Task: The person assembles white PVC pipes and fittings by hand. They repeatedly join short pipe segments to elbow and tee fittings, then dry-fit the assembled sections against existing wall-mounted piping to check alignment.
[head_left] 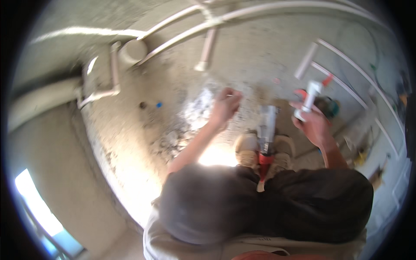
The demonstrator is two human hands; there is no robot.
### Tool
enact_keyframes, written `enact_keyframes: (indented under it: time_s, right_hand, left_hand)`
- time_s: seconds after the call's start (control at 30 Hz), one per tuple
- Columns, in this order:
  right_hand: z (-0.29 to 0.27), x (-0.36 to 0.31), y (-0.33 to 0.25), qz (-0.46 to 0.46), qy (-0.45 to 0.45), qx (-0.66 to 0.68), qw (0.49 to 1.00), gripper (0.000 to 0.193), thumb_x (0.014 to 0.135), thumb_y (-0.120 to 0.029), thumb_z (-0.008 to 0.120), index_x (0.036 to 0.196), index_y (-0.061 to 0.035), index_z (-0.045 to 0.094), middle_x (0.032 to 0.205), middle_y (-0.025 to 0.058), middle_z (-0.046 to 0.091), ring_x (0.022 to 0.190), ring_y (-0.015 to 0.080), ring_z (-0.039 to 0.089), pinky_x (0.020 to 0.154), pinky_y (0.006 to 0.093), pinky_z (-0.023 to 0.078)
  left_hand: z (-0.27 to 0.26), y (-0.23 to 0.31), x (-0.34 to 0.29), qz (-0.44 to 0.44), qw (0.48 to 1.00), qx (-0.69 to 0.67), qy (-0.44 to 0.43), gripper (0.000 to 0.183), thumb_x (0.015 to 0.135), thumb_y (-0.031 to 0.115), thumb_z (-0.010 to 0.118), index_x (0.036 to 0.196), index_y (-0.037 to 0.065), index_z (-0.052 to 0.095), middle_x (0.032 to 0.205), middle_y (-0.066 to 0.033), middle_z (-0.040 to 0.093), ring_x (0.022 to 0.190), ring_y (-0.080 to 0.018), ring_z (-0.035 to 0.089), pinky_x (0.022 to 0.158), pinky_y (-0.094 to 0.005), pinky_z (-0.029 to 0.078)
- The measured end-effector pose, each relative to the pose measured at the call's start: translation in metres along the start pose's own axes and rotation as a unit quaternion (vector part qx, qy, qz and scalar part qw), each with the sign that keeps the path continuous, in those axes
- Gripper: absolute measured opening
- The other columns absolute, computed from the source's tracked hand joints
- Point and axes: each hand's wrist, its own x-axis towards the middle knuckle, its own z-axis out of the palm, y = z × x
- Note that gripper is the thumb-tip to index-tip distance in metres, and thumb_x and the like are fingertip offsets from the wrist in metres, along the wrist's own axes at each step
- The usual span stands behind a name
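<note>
My left hand [225, 106] is closed, with its fingers curled together above the floor beside a pile of pale rubble [199, 106]. Anything within those fingers is hidden or too small to name. In my right hand [315, 125] is a white pipe fitting [310, 97] with red parts sticking out beside it; motion blurs its details. Between my two shoes [247, 149] lies a long tool with a red handle [265, 161] and a grey, partly clear front part [268, 123], pointing away from me.
White pipes [260, 8] run along the wall at the back, and a short upright pipe [207, 50] meets the floor. Loose pipe lengths [346, 60] lie at right near a round teal object [331, 107]. A small blue piece [159, 105] is on the floor at left.
</note>
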Motion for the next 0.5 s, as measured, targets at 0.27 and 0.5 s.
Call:
enact_keyframes:
  time_s: [0.27, 0.5]
  right_hand:
    - [-0.008, 0.012, 0.011, 0.025, 0.013, -0.093, 0.995, 0.050, 0.106, -0.002, 0.051, 0.153, 0.0020, 0.035, 0.140, 0.0203, 0.058, 0.111, 0.0260, 0.069, 0.107, 0.0411, 0.052]
    - [-0.020, 0.024, 0.020, -0.035, -0.046, -0.220, 0.974, 0.039, 0.101, -0.007, 0.067, 0.139, 0.0030, 0.058, 0.106, 0.0078, 0.069, 0.097, 0.0144, 0.068, 0.088, 0.0303, 0.056]
  left_hand:
    - [-0.013, -0.008, 0.010, 0.033, 0.994, -0.092, -0.050, 0.013, 0.088, -0.003, 0.072, 0.091, 0.004, 0.062, 0.075, -0.0054, 0.064, 0.053, -0.0101, 0.051, 0.047, -0.0263, 0.037]
    - [-0.003, -0.039, 0.019, 0.083, 0.993, -0.041, -0.069, 0.026, 0.082, -0.010, 0.071, 0.082, 0.010, 0.053, 0.074, 0.0025, 0.049, 0.054, -0.0080, 0.039, 0.047, -0.0257, 0.029]
